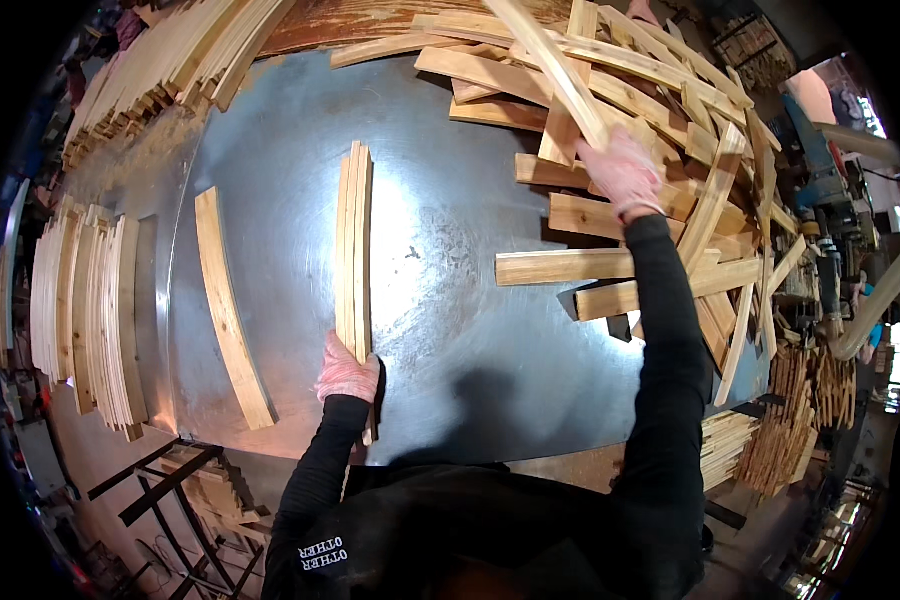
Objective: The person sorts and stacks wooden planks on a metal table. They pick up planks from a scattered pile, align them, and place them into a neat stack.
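My left hand (pixel 349 370), in a pinkish glove, is closed round the near end of a few wooden strips (pixel 354 250) standing side by side on the metal tabletop (pixel 280 130). In my right hand (pixel 625 172), gloved alike, is the near end of a long wooden slat (pixel 555 70), which slants up and to the left over a jumbled heap of slats (pixel 660 95). Between the left hand and the rows at the far left, a single curved slat (pixel 232 310) lies by itself.
Neat rows of slats (pixel 85 310) stand along the left edge, with a larger stack (pixel 170 60) at the back left. Loose slats (pixel 565 266) stick out from the heap toward the middle. Below the table are a black metal frame (pixel 160 495) and stacked wood (pixel 785 425).
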Action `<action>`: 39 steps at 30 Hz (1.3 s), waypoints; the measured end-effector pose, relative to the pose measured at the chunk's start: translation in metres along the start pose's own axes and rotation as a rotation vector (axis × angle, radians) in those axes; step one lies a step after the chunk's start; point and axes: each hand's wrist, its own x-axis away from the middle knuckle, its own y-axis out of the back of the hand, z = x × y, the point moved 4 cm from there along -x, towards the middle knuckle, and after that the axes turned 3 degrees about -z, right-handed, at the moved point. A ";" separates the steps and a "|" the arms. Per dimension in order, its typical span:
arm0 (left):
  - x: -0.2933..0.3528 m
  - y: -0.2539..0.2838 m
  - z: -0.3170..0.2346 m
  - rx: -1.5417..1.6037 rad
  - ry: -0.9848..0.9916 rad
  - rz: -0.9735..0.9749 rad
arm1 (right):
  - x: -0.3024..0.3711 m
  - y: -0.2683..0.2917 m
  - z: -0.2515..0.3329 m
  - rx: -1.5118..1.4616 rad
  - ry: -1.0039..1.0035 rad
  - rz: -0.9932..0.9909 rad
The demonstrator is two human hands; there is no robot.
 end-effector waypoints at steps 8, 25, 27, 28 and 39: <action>0.010 -0.001 -0.021 0.048 -0.098 -0.074 | -0.067 -0.105 0.028 0.310 -0.216 -0.274; -0.061 0.062 0.121 0.500 0.043 -0.102 | 0.255 -0.098 0.067 -2.268 -0.269 0.877; -0.070 0.080 0.141 0.044 0.077 -0.297 | 0.277 -0.109 0.074 -2.242 -0.264 1.015; -0.068 0.094 0.145 -0.294 0.051 -0.447 | 0.285 -0.115 0.078 -2.221 -0.273 1.056; -0.058 0.095 0.093 -0.068 0.319 -0.045 | 0.346 -0.168 0.198 -1.363 -0.295 1.102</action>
